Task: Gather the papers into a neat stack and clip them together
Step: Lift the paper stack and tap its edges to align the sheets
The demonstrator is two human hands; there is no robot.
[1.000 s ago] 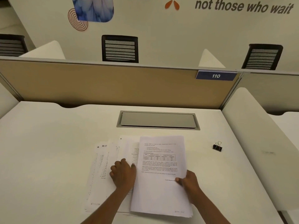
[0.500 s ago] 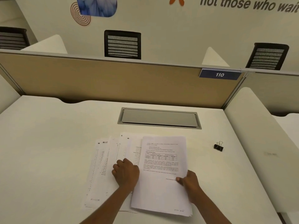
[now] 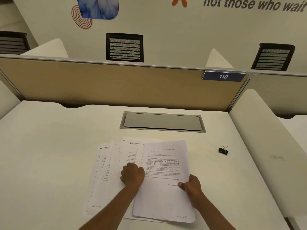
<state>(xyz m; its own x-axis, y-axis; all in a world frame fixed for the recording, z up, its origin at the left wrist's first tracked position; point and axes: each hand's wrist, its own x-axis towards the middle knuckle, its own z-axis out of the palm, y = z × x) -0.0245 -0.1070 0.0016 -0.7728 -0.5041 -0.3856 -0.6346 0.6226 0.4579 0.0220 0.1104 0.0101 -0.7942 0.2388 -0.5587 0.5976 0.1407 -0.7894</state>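
Evidently we pinned the fanned papers point(image 3: 106, 171) with a curled left hand point(image 3: 132, 177) while our right hand point(image 3: 191, 188) pinched the top sheets point(image 3: 163, 166) for squaring.

Papers point(image 3: 109, 171) lie spread like a fan on the white desk point(image 3: 49, 155). L hand point(image 3: 132, 175) sits curled on them. R hand point(image 3: 192, 188) pinches the top page point(image 3: 164, 196) at its 3 o'clock edge. Black binder clip point(image 3: 223, 150) at 2 o'clock, well apart. Grey lid point(image 3: 162, 122) at 12.

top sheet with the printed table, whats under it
More sheets fan out leftward from beneath the top sheet, edges showing at its bottom. Their number and covered text are hidden.
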